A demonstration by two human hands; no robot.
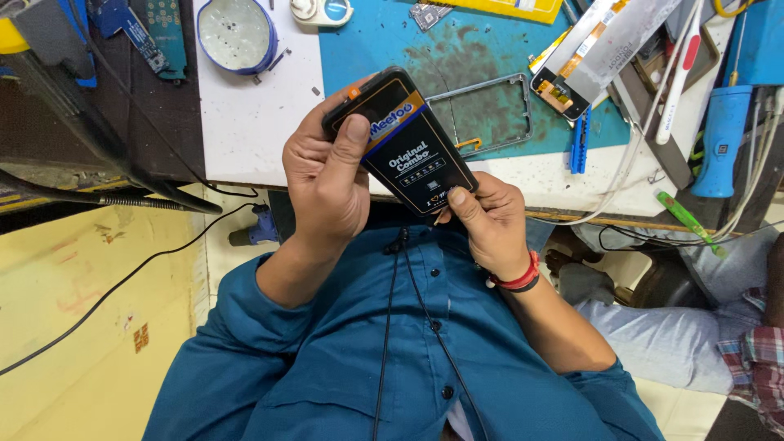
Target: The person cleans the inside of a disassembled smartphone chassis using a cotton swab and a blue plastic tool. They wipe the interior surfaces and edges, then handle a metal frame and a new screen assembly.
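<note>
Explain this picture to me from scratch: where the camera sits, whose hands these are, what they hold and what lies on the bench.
The single view comes from a camera worn on a person's head, looking down over their teal shirt, so the bench appears at the top. No machine is involved, only two bare hands. The left hand grips a flat black packet with an orange and blue band, thumb pressed on its front. The right hand, with a red wristband, pinches the packet's near end. On the bench lie a blue cutting mat, a bare metal phone frame, a round white-and-blue dish, a phone screen part with a ribbon cable and a blue tool handle.
</note>
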